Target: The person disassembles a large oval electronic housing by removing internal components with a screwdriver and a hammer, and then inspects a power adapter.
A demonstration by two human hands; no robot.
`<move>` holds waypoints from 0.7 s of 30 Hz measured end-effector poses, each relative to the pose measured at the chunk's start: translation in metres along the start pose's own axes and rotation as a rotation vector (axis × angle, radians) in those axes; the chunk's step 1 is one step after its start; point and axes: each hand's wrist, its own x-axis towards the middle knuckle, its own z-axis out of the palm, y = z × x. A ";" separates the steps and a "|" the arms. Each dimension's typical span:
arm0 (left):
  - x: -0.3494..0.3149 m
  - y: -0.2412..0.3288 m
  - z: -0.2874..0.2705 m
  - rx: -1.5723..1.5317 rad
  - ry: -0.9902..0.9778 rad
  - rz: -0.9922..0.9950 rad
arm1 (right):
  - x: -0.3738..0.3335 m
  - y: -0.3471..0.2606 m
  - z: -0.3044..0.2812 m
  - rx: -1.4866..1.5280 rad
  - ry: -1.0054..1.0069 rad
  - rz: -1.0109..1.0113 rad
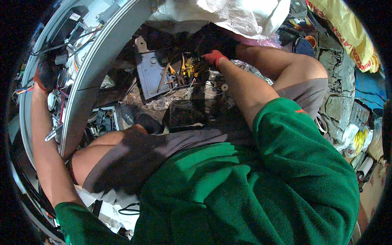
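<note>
My left hand [46, 76], in a black and red glove, is at the inner side of a large grey-framed casing [116, 30] standing at my left. Coloured wires [77, 61] run around that hand; its fingers are too dark to make out. My right arm stretches forward, and my right hand [214, 58], in a red glove, is just right of a pile of yellow-handled hand tools [188, 68]. Shadow hides most of its fingers and whatever may be in them. Left of the tools lies a flat grey plate [151, 71] with a round hole or fitting.
A white woven sack [249, 16] hangs over the far side. Small electrical parts [106, 120] lie beside my left leg. Cracked paving [337, 90], a yellow printed sack [343, 28] and a blue sheet [369, 87] are at the right. A silver pointed rod [54, 133] juts near my left forearm.
</note>
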 end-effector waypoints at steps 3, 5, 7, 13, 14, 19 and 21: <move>0.001 0.002 0.006 -0.115 0.017 -0.047 | 0.011 0.008 0.014 -0.109 -0.077 0.005; 0.003 0.009 0.015 -0.169 0.110 -0.089 | 0.017 0.013 0.018 -0.199 -0.094 0.020; 0.005 0.013 0.022 0.013 0.089 -0.060 | 0.016 0.018 0.013 -0.169 -0.085 0.004; -0.053 0.026 0.009 0.455 0.176 -0.038 | -0.062 -0.074 -0.021 -0.464 -0.053 -0.216; -0.071 0.026 0.008 0.596 0.197 -0.031 | -0.083 -0.109 -0.029 -0.582 -0.150 -0.150; -0.081 0.099 0.063 1.024 0.291 -0.073 | -0.080 -0.158 -0.046 -0.234 -0.321 -0.538; -0.129 0.112 0.075 0.976 0.416 -0.201 | -0.105 -0.191 -0.045 -0.604 -0.423 -0.689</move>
